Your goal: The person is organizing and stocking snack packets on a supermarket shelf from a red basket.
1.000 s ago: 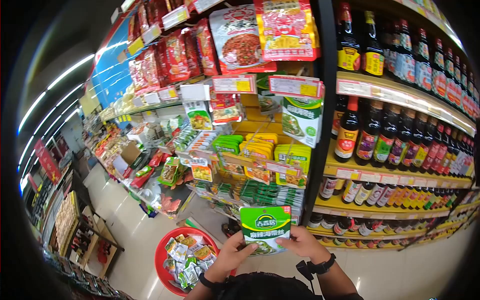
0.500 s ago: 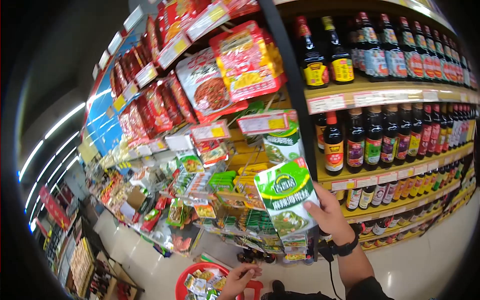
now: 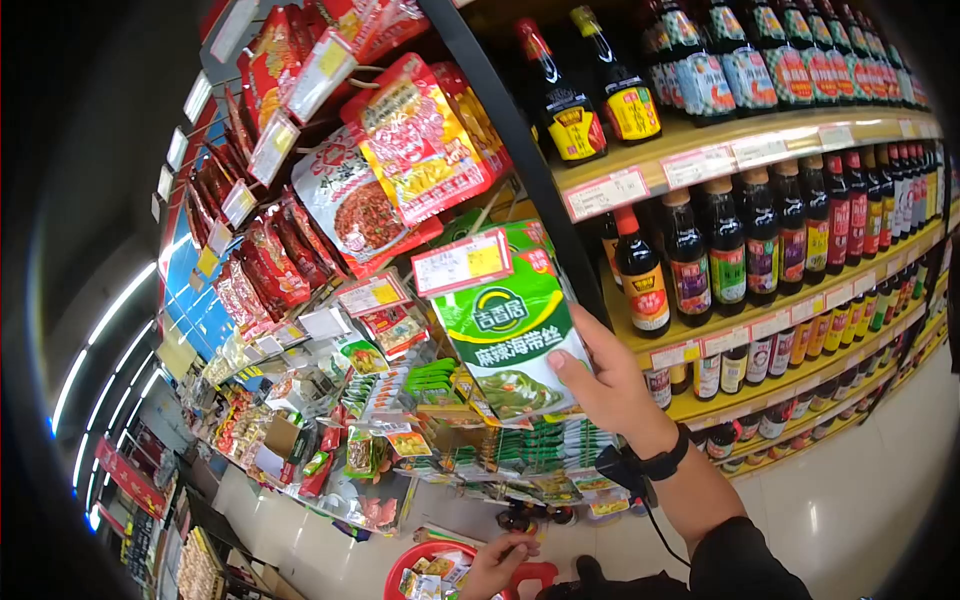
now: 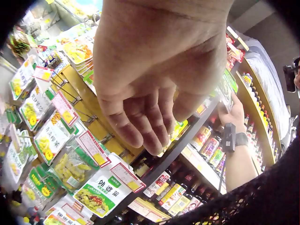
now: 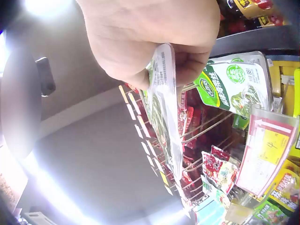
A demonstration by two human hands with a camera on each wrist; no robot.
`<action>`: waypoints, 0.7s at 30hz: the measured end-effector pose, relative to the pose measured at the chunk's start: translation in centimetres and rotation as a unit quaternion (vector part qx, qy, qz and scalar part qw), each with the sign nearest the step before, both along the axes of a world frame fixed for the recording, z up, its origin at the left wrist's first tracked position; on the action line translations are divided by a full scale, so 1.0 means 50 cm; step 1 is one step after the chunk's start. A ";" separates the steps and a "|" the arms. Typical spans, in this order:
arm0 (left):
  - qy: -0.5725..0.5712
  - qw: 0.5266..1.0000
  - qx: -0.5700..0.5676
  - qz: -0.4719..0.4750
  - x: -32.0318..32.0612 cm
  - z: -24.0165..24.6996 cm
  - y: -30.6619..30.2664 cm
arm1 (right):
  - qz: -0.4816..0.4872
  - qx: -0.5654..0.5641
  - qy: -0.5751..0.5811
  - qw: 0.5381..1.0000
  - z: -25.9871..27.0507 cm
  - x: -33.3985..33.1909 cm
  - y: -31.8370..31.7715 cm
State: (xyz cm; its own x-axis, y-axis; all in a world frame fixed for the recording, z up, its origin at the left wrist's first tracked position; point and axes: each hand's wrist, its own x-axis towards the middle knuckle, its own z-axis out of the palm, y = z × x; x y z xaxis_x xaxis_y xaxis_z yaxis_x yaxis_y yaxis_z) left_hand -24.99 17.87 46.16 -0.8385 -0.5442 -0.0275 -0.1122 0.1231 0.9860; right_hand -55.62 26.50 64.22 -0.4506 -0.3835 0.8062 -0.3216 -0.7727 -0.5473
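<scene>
The right hand (image 3: 608, 388) pinches the green seaweed packet (image 3: 503, 335) at its four o'clock edge, probably so the printed front and upper edge stay free beneath the price tag (image 3: 463, 263). The left hand (image 3: 500, 568) (loosely curled, holding nothing) hangs at the packet's six o'clock, near the red basket (image 3: 400, 563). Half a second ago the packet showed lower, apart from that tag.

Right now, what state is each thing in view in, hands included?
Green-and-white packet: held up, tilted, front toward the head camera.
Right hand: gripping that packet by one edge.
Left hand: fingers loosely curled, holding nothing.
Red basket: partly out of frame, packets inside.
Bottles: upright on shelves, capped.
Red packets: hanging on the rack.
</scene>
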 end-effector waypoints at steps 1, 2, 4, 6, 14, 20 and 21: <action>-0.016 1.000 0.001 -0.001 0.001 -0.004 -0.002 | 0.003 -0.003 0.004 1.000 0.000 -0.002 -0.004; -0.033 0.999 0.003 -0.002 0.002 -0.007 -0.002 | -0.001 -0.005 -0.003 1.000 -0.003 -0.004 -0.011; -0.056 0.998 -0.019 -0.019 -0.001 -0.006 -0.003 | -0.017 -0.012 0.021 1.000 -0.003 -0.009 -0.019; -0.074 0.997 -0.021 -0.020 -0.010 0.012 0.007 | -0.024 -0.007 0.038 0.999 0.009 -0.012 -0.017; -0.073 0.997 -0.027 -0.030 -0.021 0.002 0.016 | -0.031 -0.011 -0.044 0.998 0.001 -0.043 -0.048; -0.101 0.994 -0.018 -0.026 -0.032 0.009 0.033 | -0.058 0.001 -0.050 0.997 -0.021 -0.057 -0.064; -0.101 0.994 -0.021 -0.033 -0.034 0.010 0.034 | -0.060 0.002 -0.048 0.997 -0.020 -0.058 -0.063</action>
State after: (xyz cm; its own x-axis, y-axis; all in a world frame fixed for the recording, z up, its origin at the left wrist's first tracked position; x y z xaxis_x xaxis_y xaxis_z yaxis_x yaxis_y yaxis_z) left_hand -26.69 19.55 46.65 -0.8520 -0.4925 -0.1774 -0.2980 0.1777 0.9379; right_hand -58.53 23.36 63.20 -0.5681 -0.3261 0.7556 -0.3569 -0.7297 -0.5832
